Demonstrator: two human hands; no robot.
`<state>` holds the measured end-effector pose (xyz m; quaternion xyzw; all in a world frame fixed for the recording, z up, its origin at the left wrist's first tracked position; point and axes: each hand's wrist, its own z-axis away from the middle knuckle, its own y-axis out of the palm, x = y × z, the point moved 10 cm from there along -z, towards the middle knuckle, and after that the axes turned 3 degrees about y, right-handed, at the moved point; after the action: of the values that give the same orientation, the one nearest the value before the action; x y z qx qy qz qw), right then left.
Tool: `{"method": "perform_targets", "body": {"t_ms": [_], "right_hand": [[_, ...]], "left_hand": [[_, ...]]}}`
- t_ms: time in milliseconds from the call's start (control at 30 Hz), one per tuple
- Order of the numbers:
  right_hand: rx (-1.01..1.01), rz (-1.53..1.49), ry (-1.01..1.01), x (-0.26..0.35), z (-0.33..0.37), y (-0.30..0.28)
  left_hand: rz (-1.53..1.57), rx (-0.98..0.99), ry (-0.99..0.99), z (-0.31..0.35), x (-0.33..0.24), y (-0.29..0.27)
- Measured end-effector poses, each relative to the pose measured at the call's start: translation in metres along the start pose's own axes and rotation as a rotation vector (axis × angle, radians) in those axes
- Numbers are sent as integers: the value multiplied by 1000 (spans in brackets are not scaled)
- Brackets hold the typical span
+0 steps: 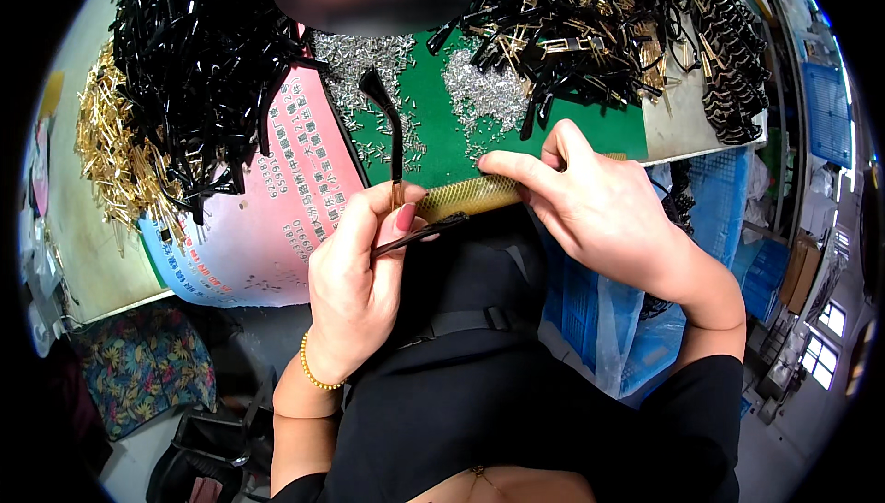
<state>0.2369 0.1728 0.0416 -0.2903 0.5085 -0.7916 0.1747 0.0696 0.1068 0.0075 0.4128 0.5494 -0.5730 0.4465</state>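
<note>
Glossy black eyeglass arms (198,70), gold metal rods (124,148) and tiny silver parts (487,90) lie in heaps on a worktable (101,268) in what looks like an eyewear-assembly workshop, with blue plastic crates (719,191) close by on the right, a cardboard box (804,272) beyond them and bright windowpanes (820,363) at the far right.

Bright light glints off silvery pieces (489,93), fisheye distortion bends the edges, and a top-centre oval is blurred.
</note>
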Motion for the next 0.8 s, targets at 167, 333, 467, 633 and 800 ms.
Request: {"method": "perform_targets", "body": {"t_ms": [167,333,467,633,800], "right_hand": [[-28,-51,-29,2,-4,-2],[-39,-39,-56,5,-4,-3],[30,9,-37,6,-8,0],[79,-96,-147,16,-12,2],[624,-1072,233,34,-6,23]], "left_hand": [[-9,5,-16,1,1,1],[43,-35,-5,1,1,1],[-31,-44,58,-1,-7,1],[-113,-54,49,-4,-9,2],[-133,-64,58,-5,-9,0]]}}
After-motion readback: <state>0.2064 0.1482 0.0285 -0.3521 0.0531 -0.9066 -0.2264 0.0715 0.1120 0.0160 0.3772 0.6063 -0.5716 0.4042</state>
